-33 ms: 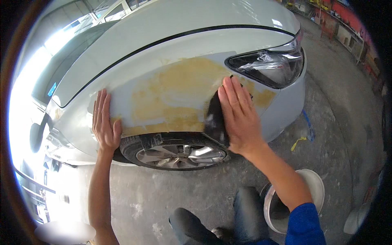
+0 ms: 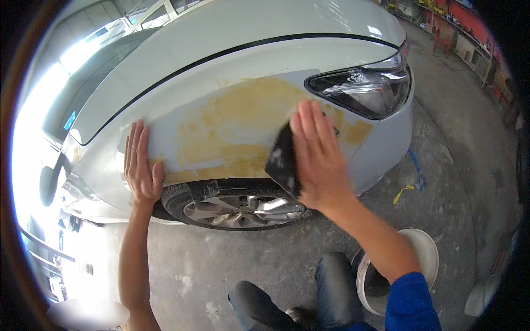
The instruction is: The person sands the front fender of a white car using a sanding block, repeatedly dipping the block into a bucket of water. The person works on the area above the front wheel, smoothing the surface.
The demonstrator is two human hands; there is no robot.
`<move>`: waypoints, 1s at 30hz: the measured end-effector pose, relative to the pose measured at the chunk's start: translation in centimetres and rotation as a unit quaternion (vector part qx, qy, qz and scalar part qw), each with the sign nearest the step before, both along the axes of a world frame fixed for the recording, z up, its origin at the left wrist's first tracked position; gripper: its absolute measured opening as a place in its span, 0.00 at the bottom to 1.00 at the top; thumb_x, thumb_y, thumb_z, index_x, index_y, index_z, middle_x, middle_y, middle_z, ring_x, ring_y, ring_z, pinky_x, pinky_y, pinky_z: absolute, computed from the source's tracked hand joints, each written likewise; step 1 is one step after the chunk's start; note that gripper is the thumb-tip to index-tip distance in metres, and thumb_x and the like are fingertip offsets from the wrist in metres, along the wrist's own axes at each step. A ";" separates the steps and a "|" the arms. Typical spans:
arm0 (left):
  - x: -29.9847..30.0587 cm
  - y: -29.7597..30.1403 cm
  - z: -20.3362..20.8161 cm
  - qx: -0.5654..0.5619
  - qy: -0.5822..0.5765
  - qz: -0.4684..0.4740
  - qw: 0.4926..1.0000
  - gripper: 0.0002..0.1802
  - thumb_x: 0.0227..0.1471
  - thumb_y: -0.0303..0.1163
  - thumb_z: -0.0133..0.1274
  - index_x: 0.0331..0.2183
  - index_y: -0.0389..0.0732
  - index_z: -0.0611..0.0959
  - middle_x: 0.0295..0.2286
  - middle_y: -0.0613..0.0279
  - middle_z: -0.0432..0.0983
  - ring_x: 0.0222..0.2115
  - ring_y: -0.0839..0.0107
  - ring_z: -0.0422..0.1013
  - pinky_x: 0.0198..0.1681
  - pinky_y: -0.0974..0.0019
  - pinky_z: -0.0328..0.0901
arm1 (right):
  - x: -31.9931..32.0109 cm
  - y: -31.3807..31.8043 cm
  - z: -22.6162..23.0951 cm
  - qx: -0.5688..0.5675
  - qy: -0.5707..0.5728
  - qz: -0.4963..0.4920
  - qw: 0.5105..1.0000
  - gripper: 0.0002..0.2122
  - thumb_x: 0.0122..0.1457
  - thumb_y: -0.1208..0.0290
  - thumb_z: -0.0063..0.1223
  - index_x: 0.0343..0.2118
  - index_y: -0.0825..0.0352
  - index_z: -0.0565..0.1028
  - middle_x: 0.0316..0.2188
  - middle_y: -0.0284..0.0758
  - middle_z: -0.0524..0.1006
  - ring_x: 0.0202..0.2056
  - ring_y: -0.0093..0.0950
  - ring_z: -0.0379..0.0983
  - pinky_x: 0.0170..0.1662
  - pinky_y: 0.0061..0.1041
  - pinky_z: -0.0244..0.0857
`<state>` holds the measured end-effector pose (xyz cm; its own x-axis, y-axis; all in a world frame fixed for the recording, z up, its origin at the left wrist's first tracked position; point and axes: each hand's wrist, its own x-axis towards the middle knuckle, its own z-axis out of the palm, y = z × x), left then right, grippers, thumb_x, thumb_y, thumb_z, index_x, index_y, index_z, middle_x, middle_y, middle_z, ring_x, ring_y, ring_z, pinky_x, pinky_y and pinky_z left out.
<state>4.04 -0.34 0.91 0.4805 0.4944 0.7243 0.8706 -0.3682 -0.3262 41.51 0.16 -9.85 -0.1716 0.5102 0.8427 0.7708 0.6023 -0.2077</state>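
Note:
A light-coloured car's front fender fills the middle, with a grey patch and smeared yellow-tan filler over the wheel arch. My left hand lies flat on the fender at the left of the grey patch, fingers straight, nothing in it. Under my right hand is a black sheet of sandpaper, whitish with dust. That hand is stretched out and presses the sheet against the filler below the headlight. Part of the sheet is hidden beneath the palm.
Below the arch is the wheel. A white bucket stands on the concrete floor by my right knee. Blue and yellow strips lie near the bumper. Cluttered shelves line the far right.
My right hand and the sandpaper have slid a little to the left across the filler. My left hand stays in place.

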 end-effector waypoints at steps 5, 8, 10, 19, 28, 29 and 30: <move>-0.2 0.4 -0.4 -0.009 0.003 0.005 1.000 0.39 0.67 0.55 0.35 0.65 0.35 0.71 0.66 0.44 0.64 0.68 0.43 0.58 0.70 0.44 0.54 | -4.4 2.8 6.1 -0.010 -0.064 0.088 0.994 0.46 0.54 0.56 0.61 0.71 0.75 0.55 0.75 0.51 0.50 0.76 0.43 0.45 0.75 0.47 0.43; -0.7 -0.1 -0.1 -0.009 0.010 0.006 1.000 0.39 0.67 0.56 0.34 0.66 0.36 0.70 0.66 0.45 0.63 0.68 0.44 0.57 0.71 0.44 0.53 | -1.6 3.2 3.5 0.031 -0.048 0.088 0.995 0.43 0.57 0.56 0.59 0.71 0.74 0.55 0.74 0.51 0.52 0.75 0.43 0.47 0.75 0.47 0.43; -0.3 -0.2 -0.3 -0.007 -0.005 0.010 1.000 0.40 0.67 0.57 0.33 0.66 0.37 0.70 0.66 0.46 0.63 0.69 0.44 0.57 0.71 0.44 0.53 | 1.4 1.3 1.8 0.018 -0.056 0.034 0.998 0.40 0.61 0.57 0.54 0.71 0.73 0.56 0.73 0.49 0.55 0.75 0.44 0.49 0.75 0.47 0.43; -0.8 -0.1 -0.4 -0.007 0.004 0.010 1.000 0.40 0.67 0.57 0.35 0.66 0.37 0.70 0.66 0.46 0.64 0.69 0.45 0.58 0.71 0.44 0.53 | 1.1 2.8 2.9 0.034 -0.058 0.105 0.992 0.41 0.54 0.63 0.54 0.71 0.74 0.58 0.74 0.47 0.54 0.75 0.42 0.47 0.75 0.46 0.45; -0.6 0.4 -0.4 0.003 0.008 -0.001 1.000 0.40 0.67 0.57 0.35 0.65 0.36 0.71 0.66 0.46 0.64 0.68 0.45 0.58 0.71 0.45 0.53 | -1.4 3.4 5.8 0.021 -0.078 0.135 0.988 0.43 0.54 0.57 0.57 0.71 0.73 0.57 0.74 0.48 0.54 0.75 0.45 0.47 0.76 0.45 0.42; -0.6 0.3 -0.4 0.002 0.008 -0.002 1.000 0.40 0.67 0.57 0.35 0.65 0.36 0.71 0.66 0.45 0.64 0.68 0.45 0.58 0.71 0.45 0.53 | -0.6 3.6 5.4 0.027 -0.083 0.154 0.984 0.43 0.56 0.56 0.57 0.71 0.73 0.57 0.74 0.48 0.54 0.75 0.45 0.47 0.76 0.45 0.41; -0.6 0.1 -0.5 -0.003 0.005 0.003 1.000 0.40 0.68 0.58 0.34 0.65 0.35 0.71 0.66 0.45 0.64 0.69 0.45 0.57 0.71 0.44 0.52 | 0.9 3.6 3.6 0.037 -0.083 0.135 0.987 0.41 0.59 0.55 0.56 0.71 0.73 0.57 0.74 0.48 0.54 0.75 0.45 0.47 0.76 0.45 0.41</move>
<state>3.43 -0.24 0.46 0.4844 0.5013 0.7170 0.8696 -0.3655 -0.3320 42.37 3.76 -6.22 -0.4318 0.3649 0.8249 0.5994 0.7995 -0.0399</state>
